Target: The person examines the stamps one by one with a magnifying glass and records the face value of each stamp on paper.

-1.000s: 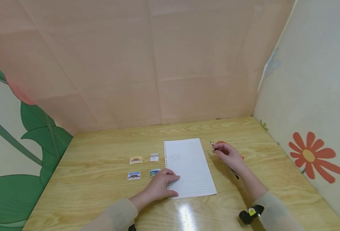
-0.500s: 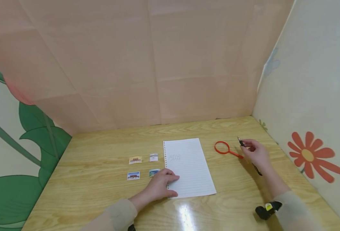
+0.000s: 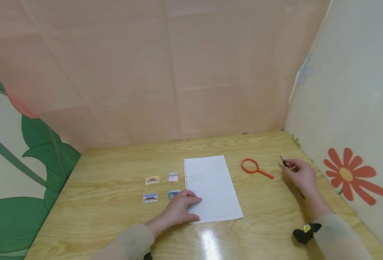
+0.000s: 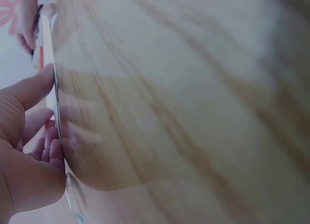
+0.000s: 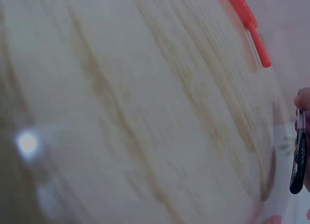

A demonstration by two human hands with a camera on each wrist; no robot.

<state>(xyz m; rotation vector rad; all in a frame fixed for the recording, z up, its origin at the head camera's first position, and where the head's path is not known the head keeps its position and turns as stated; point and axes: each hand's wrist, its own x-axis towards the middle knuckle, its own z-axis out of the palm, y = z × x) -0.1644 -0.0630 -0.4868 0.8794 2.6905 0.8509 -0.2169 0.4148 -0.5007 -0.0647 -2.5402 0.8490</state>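
- Black pen (image 3: 285,163): pinched in my right hand (image 3: 303,175), held over the wooden table (image 3: 263,209), right of the red magnifying glass (image 3: 258,170).
- Lined sheet (image 3: 215,187): faint writing (image 3: 196,177) at upper left; my left hand (image 3: 180,209) rests on its lower left edge, thumb and forefinger spread.
- Four picture cards (image 3: 150,197): left of the sheet, one partly hidden.
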